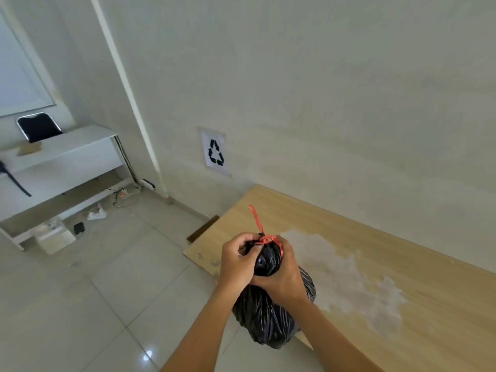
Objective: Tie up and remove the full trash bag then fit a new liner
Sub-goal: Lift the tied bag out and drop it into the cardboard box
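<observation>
Already tied, or nearly: the black trash bag [271, 312] had its neck gathered into a tight bunch, and a red string [264, 238] was wound round the top with one loose end sticking up and away from the hands.
Where the bag was: it sat at the near corner of a light wooden table [402, 264], its lower part overhanging the edge toward the tiled floor [107, 291] — out of any bin, from what I could see.
Left hand: the left hand [237, 260] had its fingers curled in at the knot, pinching the string or the bunched plastic just under it.
Right hand: the right hand [281, 280] was wrapped round the neck of the bag, clamped on it below the string.
Done so far: by my reckoning the bag was lifted out and the tying was at its last pull.
Left to do: carrying the bag off and fitting a new liner — neither looked begun.
Hard to make out: whether the knot was fully closed, since fingers covered most of it.
Not in sight: no bin and no fresh liner showed anywhere.
Elsewhere: a recycling sign [215, 153] on the wall, a white desk [61, 157] far off to the left.
</observation>
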